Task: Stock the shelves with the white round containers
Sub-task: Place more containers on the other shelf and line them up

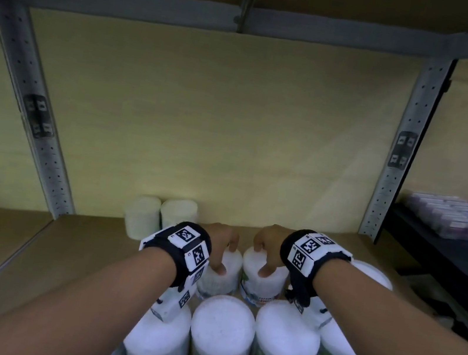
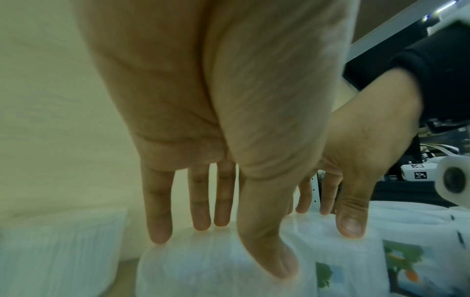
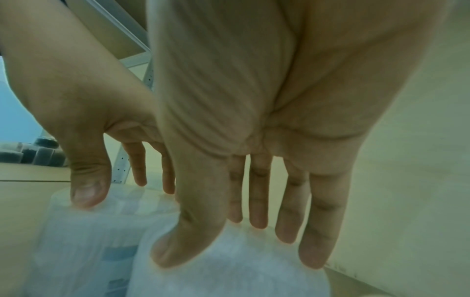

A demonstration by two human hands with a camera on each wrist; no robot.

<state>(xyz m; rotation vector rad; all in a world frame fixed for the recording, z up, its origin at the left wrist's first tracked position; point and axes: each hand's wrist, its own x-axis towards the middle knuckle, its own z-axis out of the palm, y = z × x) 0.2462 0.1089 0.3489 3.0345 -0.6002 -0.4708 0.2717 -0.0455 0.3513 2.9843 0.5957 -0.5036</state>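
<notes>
Two white round containers stand side by side on the wooden shelf [image 1: 43, 254]. My left hand [image 1: 225, 258] grips the left container [image 1: 217, 280] from above, thumb on the near rim and fingers on the far rim. My right hand [image 1: 262, 259] grips the right container [image 1: 262, 284] the same way. The left wrist view shows my left hand [image 2: 229, 247] over its container [image 2: 203, 271]. The right wrist view shows my right hand [image 3: 236, 243] on its container [image 3: 241, 277]. Both containers appear to rest on the shelf.
Several more white containers [image 1: 221, 330] fill the shelf's front edge under my forearms. Two pale ones [image 1: 158, 217] stand at the back left against the wall. Metal uprights [image 1: 39, 113] [image 1: 396, 161] frame the bay. A black shelf with boxes [image 1: 455, 217] lies to the right.
</notes>
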